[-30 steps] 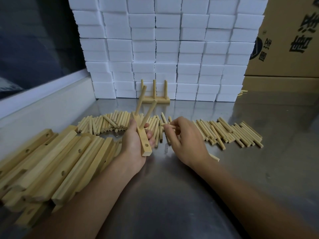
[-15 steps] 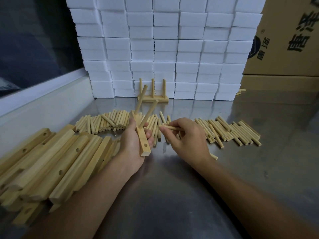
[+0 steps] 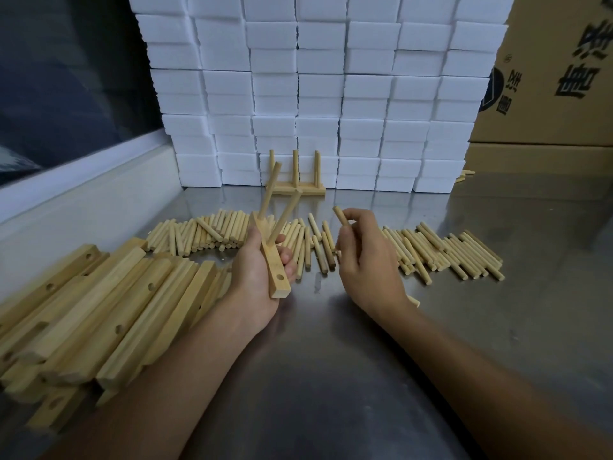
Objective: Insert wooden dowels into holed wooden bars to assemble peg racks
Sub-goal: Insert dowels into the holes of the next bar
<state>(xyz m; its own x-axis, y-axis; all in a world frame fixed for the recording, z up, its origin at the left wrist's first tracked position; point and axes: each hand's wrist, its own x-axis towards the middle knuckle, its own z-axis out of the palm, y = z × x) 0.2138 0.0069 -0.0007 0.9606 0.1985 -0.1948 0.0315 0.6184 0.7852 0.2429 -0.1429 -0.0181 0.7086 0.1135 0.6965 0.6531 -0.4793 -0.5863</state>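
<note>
My left hand (image 3: 257,277) grips a holed wooden bar (image 3: 273,272) above the steel table. Two dowels (image 3: 270,190) stand in its far holes, and one empty hole shows near its lower end. My right hand (image 3: 365,260) pinches a single dowel (image 3: 340,215) by its lower part, lifted and tilted, a short way right of the bar. Loose dowels (image 3: 447,250) lie in a row across the table behind both hands. A finished rack (image 3: 295,189) with three pegs stands at the back.
A pile of holed wooden bars (image 3: 99,317) lies at the left beside my left forearm. A wall of white foam blocks (image 3: 318,94) closes the back. Cardboard boxes (image 3: 557,78) stand at the right rear. A raised white ledge (image 3: 83,200) runs along the left.
My right hand picked one dowel out of the row and raised it, turning it from flat to nearly upright. The left hand kept the bar in about the same place.
</note>
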